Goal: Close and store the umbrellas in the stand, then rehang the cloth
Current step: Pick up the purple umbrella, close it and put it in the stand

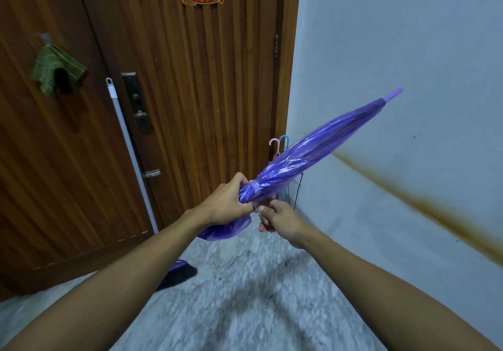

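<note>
A folded purple umbrella (315, 154) slants from my hands up to the right, its tip toward the white wall. My left hand (228, 201) grips the gathered canopy at its lower end, beside the strap. My right hand (280, 218) is closed just under it, apparently on the handle or shaft, which is hidden. Behind the umbrella, in the corner, a pink handle (273, 142) and a blue handle (284, 139) of stored umbrellas stick up; the stand's thin wires (298, 192) are barely visible. A green striped cloth (55, 71) hangs on a hook on the wooden door.
The brown wooden door (190, 92) with a lock (137, 102) fills the left and centre. A white-handled broom (130, 154) leans on it, bristles (177, 273) on the speckled floor. The white wall (408, 51) on the right carries a brown stain.
</note>
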